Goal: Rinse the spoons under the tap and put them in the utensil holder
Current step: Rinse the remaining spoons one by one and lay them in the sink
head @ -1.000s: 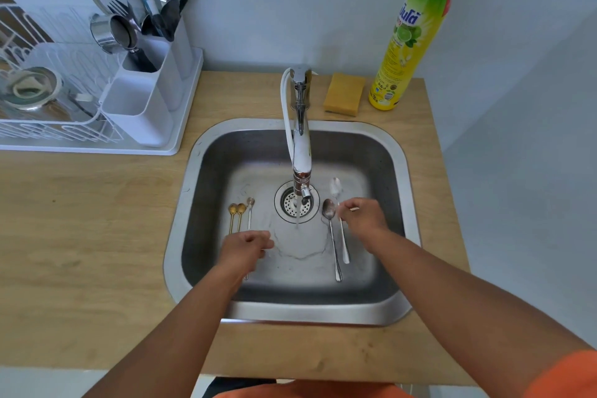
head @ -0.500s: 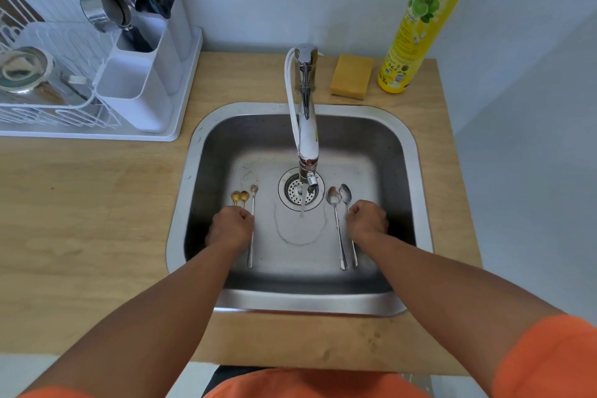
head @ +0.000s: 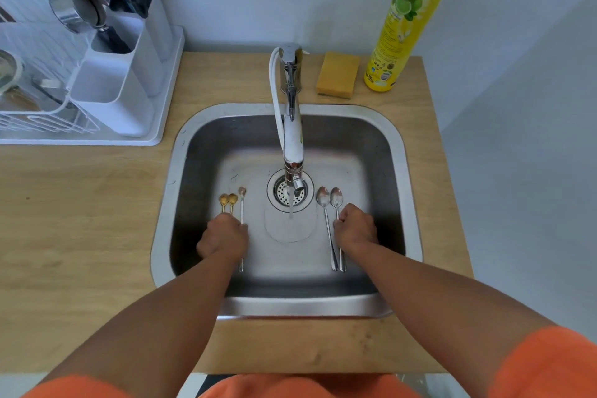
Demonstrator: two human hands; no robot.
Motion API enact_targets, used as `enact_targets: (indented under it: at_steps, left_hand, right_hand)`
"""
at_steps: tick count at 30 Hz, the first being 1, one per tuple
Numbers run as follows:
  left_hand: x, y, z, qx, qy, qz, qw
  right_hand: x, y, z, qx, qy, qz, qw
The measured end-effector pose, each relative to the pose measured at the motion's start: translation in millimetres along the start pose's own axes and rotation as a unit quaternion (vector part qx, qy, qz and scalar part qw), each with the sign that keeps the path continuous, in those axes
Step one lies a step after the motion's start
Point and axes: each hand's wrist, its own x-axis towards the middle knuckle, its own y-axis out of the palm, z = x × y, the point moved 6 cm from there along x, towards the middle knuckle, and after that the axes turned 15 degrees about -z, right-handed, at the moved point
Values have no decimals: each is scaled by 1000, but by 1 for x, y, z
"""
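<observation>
Five spoons lie on the floor of the steel sink (head: 165, 203). Left of the drain are two small gold spoons (head: 227, 200) and a long thin spoon (head: 242, 203). My left hand (head: 223, 241) is curled over the gold spoons' handles and touches the thin spoon's handle. Right of the drain lie two silver spoons (head: 323, 197) side by side. My right hand (head: 355, 228) is closed on the handle of the right silver spoon (head: 336, 196). The tap (head: 292, 126) runs a thin stream between my hands. The white utensil holder (head: 113, 87) stands at the back left with cutlery in it.
A white dish rack (head: 38, 119) with dishes fills the far left counter. A steel cup (head: 77, 10) leans in the holder. A yellow sponge (head: 337, 74) and a tall yellow-green dish soap bottle (head: 400, 26) stand behind the sink on the right.
My right hand has laid its raised silver spoon flat beside the other one. My left hand has moved forward onto the gold spoons' handles. The camera has tilted down and closer.
</observation>
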Motion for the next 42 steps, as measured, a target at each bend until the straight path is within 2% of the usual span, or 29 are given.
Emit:
enact_targets:
  at_steps: [6,12,21,25,28,30,34,37,42]
  left_hand:
    - [-6,9,-4,29,-13,19,999]
    - [-11,15,-10,36,8,65,997]
    - [-19,14,-16,-1,9,92,996]
    - [-31,6,-29,34,48,57,997]
    - [-43,0,-48,65,110,33,991]
    - [-52,-4,-58,74,158,16,985]
    - [-65,-9,-68,42,195,-3,980]
    - [-72,-10,-69,16,199,2,980]
    - [-84,-9,-76,33,266,-9,963]
  right_hand:
    - [-2,-4,-1,31,17,-7,999]
    - [-10,-14,18,49,-50,-33,997]
    - [-27,-8,53,114,-46,51,991]
    - [-34,6,76,155,-57,151,975]
    - [-43,20,91,192,-12,226,955]
    - [-48,25,97,208,6,248,946]
    - [-47,30,98,242,34,230,942]
    - [-44,31,89,218,17,218,951]
    - [-38,23,77,191,-26,197,961]
